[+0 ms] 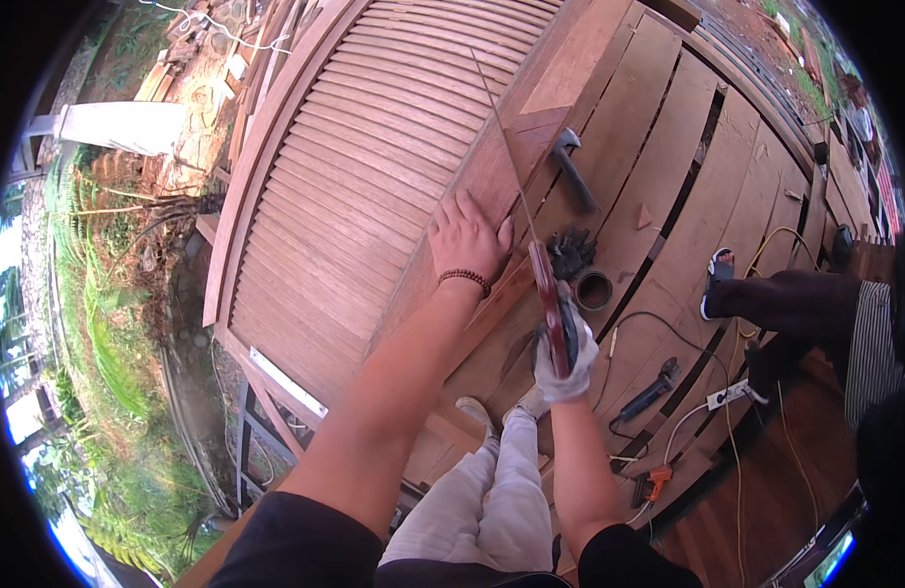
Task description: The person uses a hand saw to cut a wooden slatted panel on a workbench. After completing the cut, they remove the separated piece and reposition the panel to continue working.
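Note:
My left hand [467, 238], bare with a beaded bracelet at the wrist, lies with fingers spread on the side rail [418, 284] of a louvred wooden panel [364, 167]. In a pale work glove, my right hand [567, 353] is closed around the reddish-brown handle of a handsaw [549, 304]. The saw's thin blade, seen nearly edge-on, slants up and left across the rail, beside my left thumb. Whether its teeth touch the wood I cannot tell. A joint between two boards [541, 122] shows farther along the frame.
Right of the panel, on plank decking [688, 196], lie a hammer [573, 171], a dark glove [571, 253], a round tube-like thing [594, 290], an angle grinder [651, 389], a power strip [729, 394] and loose cords. Another person's sandalled foot [719, 279] stands at the right. Plants border the left.

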### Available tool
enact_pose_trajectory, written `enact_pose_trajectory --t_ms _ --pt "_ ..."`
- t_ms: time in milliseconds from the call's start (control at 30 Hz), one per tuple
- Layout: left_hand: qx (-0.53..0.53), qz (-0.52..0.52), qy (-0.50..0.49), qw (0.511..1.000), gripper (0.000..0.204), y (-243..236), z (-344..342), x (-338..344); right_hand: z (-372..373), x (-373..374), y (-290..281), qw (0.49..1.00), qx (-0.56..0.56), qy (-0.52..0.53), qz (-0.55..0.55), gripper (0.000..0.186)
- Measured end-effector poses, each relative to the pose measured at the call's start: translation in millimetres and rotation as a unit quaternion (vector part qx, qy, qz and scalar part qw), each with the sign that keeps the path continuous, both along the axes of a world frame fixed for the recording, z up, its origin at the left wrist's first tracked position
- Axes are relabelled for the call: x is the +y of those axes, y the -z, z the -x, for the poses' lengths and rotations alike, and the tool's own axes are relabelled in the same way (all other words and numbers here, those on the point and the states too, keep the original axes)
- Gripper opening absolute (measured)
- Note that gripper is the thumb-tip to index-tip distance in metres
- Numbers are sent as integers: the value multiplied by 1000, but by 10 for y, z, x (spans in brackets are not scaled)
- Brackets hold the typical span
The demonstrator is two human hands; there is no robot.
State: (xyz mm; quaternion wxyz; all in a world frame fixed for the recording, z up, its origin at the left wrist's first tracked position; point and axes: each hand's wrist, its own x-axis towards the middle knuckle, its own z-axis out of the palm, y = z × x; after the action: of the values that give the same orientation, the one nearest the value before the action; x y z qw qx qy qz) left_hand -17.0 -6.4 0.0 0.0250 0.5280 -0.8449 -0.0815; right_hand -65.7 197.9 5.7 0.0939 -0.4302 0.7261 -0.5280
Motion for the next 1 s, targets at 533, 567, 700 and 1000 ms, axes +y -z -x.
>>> enact_pose_trajectory --t_ms 533,567,700,1000 --pt "31 -2 -41 999 76 -31 -99 4 -359 919 -383 980 -98 26 -173 44" --pt "37 17 -37 999 75 -40 -56 -19 -255 940 -308 981 -110 18 -158 44" --pt "45 -7 -10 999 76 -52 84 3 235 -143 -179 998 -42 -6 -46 44" --pt "21 4 -24 999 76 -9 -120 77 -226 869 -366 979 -139 13 -151 44"
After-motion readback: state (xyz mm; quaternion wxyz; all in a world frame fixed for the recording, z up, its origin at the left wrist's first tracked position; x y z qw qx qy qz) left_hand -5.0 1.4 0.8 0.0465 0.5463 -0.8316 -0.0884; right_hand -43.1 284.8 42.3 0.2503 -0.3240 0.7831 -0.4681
